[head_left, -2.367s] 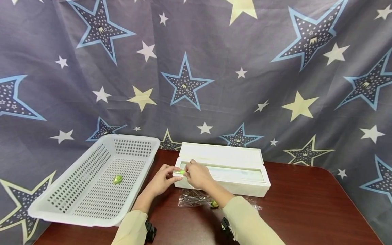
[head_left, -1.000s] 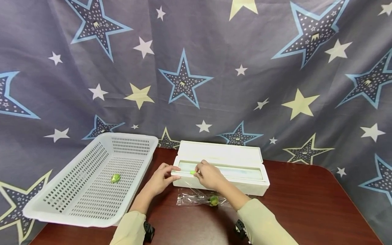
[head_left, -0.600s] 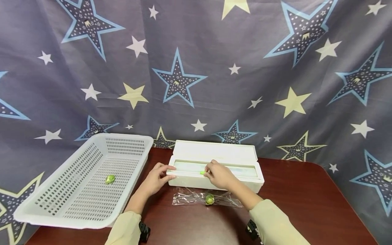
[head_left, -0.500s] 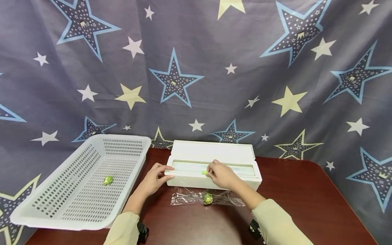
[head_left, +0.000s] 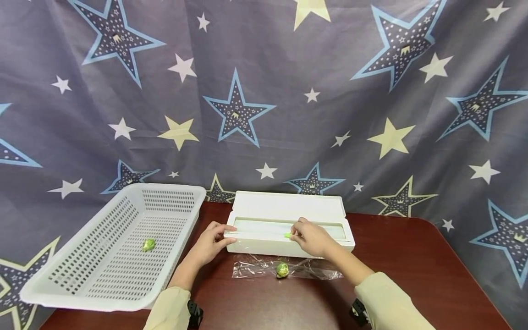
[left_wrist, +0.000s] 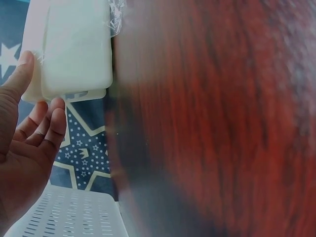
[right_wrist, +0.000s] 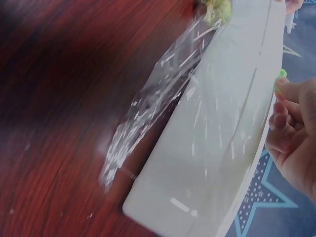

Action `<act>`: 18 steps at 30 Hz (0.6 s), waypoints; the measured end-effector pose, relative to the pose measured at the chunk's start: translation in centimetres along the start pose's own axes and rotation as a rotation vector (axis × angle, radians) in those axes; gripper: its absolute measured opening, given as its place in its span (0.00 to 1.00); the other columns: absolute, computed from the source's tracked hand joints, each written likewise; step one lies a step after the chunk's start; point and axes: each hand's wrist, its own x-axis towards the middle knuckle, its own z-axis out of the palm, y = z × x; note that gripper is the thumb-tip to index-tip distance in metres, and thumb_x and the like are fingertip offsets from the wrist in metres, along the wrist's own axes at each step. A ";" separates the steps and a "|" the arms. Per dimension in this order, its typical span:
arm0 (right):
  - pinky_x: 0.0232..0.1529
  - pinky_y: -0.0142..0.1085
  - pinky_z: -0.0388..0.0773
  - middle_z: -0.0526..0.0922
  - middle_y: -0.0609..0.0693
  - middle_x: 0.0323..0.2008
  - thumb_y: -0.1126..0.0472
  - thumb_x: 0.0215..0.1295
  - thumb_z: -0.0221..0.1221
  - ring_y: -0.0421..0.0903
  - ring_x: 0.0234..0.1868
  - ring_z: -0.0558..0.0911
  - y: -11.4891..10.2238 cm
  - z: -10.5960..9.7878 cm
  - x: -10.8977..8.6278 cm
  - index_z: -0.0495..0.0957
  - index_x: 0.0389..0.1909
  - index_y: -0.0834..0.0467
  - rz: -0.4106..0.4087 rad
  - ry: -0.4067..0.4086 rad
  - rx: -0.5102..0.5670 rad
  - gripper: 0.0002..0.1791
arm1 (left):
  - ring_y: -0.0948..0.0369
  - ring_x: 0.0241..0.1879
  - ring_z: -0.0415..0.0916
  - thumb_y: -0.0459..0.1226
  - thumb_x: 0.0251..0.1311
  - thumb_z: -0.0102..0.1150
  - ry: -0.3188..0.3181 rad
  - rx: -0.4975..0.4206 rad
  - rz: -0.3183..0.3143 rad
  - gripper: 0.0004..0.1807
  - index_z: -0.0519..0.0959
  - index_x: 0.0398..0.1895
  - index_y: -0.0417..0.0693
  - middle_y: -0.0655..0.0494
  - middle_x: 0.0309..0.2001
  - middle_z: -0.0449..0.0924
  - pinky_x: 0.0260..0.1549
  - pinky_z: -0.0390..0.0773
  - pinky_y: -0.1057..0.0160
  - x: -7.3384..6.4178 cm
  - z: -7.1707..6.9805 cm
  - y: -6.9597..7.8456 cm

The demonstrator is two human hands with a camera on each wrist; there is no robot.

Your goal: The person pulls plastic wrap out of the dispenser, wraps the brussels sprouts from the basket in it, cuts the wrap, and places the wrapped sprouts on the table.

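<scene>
Green slider [head_left: 287,235]: shifted from the left end of the white box [head_left: 264,248] to near its middle, along the front rim.
Right hand [head_left: 312,238]: pinches the slider.
Left hand [head_left: 209,243]: thumb and fingers hold the box's left end.
Clear film [head_left: 253,269]: lies on the table [head_left: 239,305] before the box, with a green ball [head_left: 282,270]; whether over or under, cannot tell.

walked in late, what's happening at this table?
A person is working at an open white box. Their right hand pinches a green tab along the box's front edge, while the left hand holds its left end. Clear film runs down the front onto the table. A green ball sits at the film, though on or under it is hard to tell. A second ball lies in the white basket.
</scene>
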 end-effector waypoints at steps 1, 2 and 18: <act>0.29 0.31 0.70 0.70 0.44 0.26 0.59 0.61 0.59 0.37 0.27 0.70 0.1 0.0 -0.1 0.75 0.30 0.55 0.000 0.002 0.000 0.05 | 0.61 0.36 0.72 0.42 0.53 0.65 0.004 0.001 0.006 0.16 0.81 0.46 0.54 0.55 0.38 0.71 0.40 0.75 0.58 0.0 0.0 0.0; 0.29 0.31 0.70 0.69 0.44 0.26 0.59 0.61 0.59 0.36 0.27 0.69 0.2 -0.1 -0.2 0.75 0.30 0.55 -0.001 0.003 0.001 0.05 | 0.61 0.35 0.72 0.41 0.53 0.65 0.007 0.000 0.006 0.15 0.81 0.46 0.54 0.55 0.38 0.71 0.40 0.75 0.58 0.0 0.0 0.0; 0.29 0.30 0.70 0.68 0.44 0.27 0.60 0.62 0.58 0.36 0.26 0.68 0.9 0.0 -0.6 0.74 0.30 0.56 -0.004 -0.008 0.036 0.04 | 0.63 0.33 0.70 0.41 0.52 0.66 0.031 0.000 0.032 0.15 0.81 0.45 0.54 0.56 0.36 0.70 0.38 0.76 0.58 -0.1 0.1 -0.1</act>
